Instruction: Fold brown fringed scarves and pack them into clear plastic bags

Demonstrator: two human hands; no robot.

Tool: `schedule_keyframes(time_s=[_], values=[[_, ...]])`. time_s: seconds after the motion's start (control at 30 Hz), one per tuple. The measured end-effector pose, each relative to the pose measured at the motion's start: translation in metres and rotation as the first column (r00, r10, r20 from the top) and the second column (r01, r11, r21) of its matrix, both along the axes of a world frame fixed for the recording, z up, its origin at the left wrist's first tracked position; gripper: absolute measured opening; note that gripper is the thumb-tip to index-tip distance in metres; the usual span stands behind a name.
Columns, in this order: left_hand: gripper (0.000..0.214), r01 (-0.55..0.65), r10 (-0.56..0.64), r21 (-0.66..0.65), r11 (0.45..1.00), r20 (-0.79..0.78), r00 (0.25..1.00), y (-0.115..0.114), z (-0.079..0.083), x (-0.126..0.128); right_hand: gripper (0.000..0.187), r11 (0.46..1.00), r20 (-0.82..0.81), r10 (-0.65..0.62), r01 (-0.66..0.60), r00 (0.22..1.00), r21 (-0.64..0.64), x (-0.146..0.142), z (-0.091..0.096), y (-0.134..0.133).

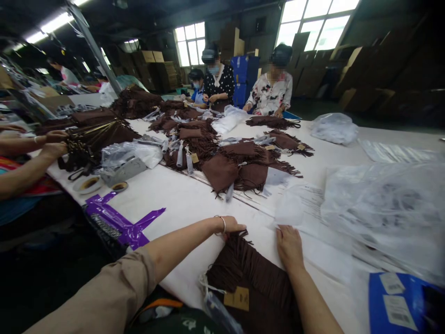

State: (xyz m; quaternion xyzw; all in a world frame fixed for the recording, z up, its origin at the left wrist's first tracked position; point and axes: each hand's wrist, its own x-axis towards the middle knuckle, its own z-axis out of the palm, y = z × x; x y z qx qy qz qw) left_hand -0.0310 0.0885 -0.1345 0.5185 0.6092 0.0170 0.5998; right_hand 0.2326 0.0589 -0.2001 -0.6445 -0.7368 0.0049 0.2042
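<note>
A dark brown fringed bag (pixel 264 287) lies on the white table in front of me, with a tan card tag (pixel 237 298) and a clear plastic-wrapped piece on white string (pixel 220 311) at its left. My left hand (pixel 232 226), with a bangle on the wrist, is closed at the bag's far corner, on its fringe. On the bag's right side, my right hand (pixel 290 246) has its fingertips together at the near edge of a translucent plastic bag (pixel 289 208). My right thumb is mostly hidden.
Several more brown fringed bags (pixel 219 171) are heaped across the table. Clear plastic bags (pixel 385 199) spread at right, near a blue package (pixel 392 301). Tape rolls (pixel 86 184) and purple tape (pixel 135 227) lie left. A co-worker's hands (pixel 55 144) hold straps; other people stand across the table.
</note>
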Motion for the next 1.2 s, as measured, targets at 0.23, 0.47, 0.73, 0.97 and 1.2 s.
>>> schedule_keyframes(time_s=[0.23, 0.47, 0.73, 0.97, 1.2], values=[[0.047, -0.203, 0.269, -0.195, 0.959, 0.424, 0.865, -0.023, -0.002, -0.009, 0.038, 1.0, -0.034, -0.006, 0.005, 0.999, -0.01, 0.0, -0.001, -0.001], [0.045, -0.462, 0.35, 0.031, 0.886, 0.61, 0.711, -0.056, 0.012, -0.004, 0.038, 1.0, -0.022, -0.01, 0.01, 1.0, -0.01, 0.001, -0.003, -0.001], [0.042, 0.254, -0.51, 0.845, 0.47, 0.025, 0.86, -0.138, 0.026, -0.016, 0.036, 1.0, 0.004, -0.016, 0.016, 1.0, -0.011, 0.002, -0.006, -0.002], [0.05, 0.509, -0.474, 0.816, 0.274, -0.346, 0.81, -0.159, 0.017, -0.013, 0.035, 1.0, 0.03, -0.016, 0.017, 0.999, -0.009, 0.0, -0.002, -0.003], [0.055, 0.541, -0.285, 0.75, 0.382, -0.461, 0.84, -0.169, 0.023, -0.011, 0.036, 1.0, 0.054, -0.026, 0.026, 0.998, 0.0, 0.0, -0.003, -0.004]])
